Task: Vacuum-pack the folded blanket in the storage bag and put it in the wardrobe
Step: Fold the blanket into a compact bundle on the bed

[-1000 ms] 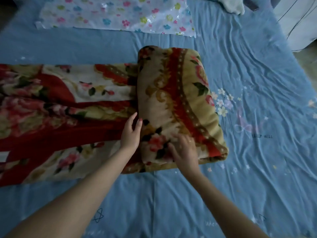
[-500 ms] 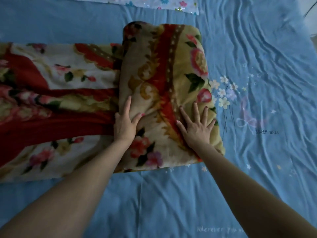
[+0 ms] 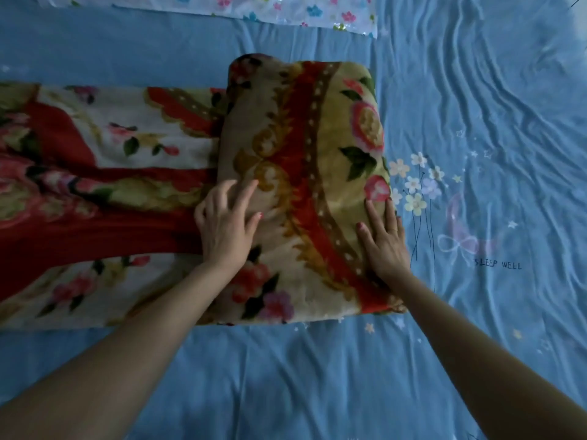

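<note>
Left hand (image 3: 226,228) and right hand (image 3: 386,241) flat, fingers spread, pressing on rolled floral blanket (image 3: 301,185), gripping nothing. Roll lying mid-bed on blue sheet (image 3: 476,106), unrolled tail leftward. Likely to spring loose once released. Flowered storage bag (image 3: 222,4) beyond.

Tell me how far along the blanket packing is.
Done: part of the plush red-and-cream floral blanket is rolled into a thick bundle on the blue bedsheet.

In hand: the left hand and right hand press flat on the bundle.

Left: the rest lies flat to the left, unrolled; the flower-printed plastic storage bag lies flat beyond it, with nothing in it. No wardrobe in view.
</note>
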